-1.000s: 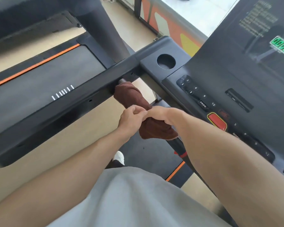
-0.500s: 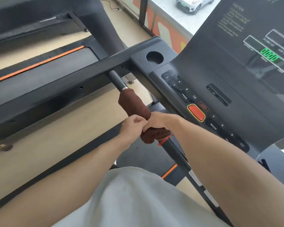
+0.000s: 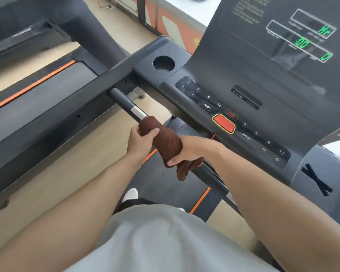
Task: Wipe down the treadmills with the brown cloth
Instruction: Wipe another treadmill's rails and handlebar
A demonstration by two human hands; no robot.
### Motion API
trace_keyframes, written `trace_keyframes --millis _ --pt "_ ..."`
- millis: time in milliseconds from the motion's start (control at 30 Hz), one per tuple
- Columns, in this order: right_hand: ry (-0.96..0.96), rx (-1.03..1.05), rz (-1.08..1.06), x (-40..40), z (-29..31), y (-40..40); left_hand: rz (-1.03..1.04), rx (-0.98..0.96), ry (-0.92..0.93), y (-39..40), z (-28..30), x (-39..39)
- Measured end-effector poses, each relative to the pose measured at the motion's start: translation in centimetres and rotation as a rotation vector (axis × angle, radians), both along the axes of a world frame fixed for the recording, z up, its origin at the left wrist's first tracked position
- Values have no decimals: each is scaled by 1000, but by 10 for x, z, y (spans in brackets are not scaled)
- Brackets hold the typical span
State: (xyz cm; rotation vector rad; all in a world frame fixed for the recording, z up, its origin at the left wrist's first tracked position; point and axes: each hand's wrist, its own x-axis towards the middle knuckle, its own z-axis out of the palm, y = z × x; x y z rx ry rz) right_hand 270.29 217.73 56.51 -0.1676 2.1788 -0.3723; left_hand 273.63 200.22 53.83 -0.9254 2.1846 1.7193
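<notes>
Brown cloth [image 3: 163, 140], one handlebar [image 3: 126, 103], two hands

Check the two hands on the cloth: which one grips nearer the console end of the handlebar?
The left hand, at the top end of the brown cloth; the right hand holds its lower end.

We find the brown terry cloth [image 3: 166, 143] wrapped around the black treadmill's [image 3: 253, 122] handlebar [image 3: 126, 104], one loose end hanging below the bar.

Bare handlebar [image 3: 126, 104] ahead; console [image 3: 234, 107] close on its right.
</notes>
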Motion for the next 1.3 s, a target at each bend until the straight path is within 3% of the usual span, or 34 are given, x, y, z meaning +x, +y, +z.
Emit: trace_keyframes --millis 133,300,400,500,600,733,800,967,1100,1300 --pt "147 -98 -204 12 12 -11 -144 146 -78 -19 -12 -17" --pt "634 -36 -353 37 5 -52 -383 374 -103 -49 -21 -11" --pt "801 -112 -379 41 5 -82 -294 301 30 -63 -19 -6" --pt "690 -303 -534 43 5 -109 -170 256 136 -83 -6 -13" --pt "610 -480 -695 55 3 -126 -241 208 177 -101 6 -27" --pt "23 -929 -1239 69 -5 -136 -529 198 212 -99 18 -33" --pt "-141 -932 -1414 80 -11 -136 -699 177 205 -91 18 -30" --pt "68 -992 -1588 122 -29 -113 -1054 147 200 -63 16 -21" --pt "427 -720 -1750 158 -23 -94 -1287 36 203 -33 6 -1" --pt "906 -274 -1868 203 10 -71 -1332 130 240 20 18 28"
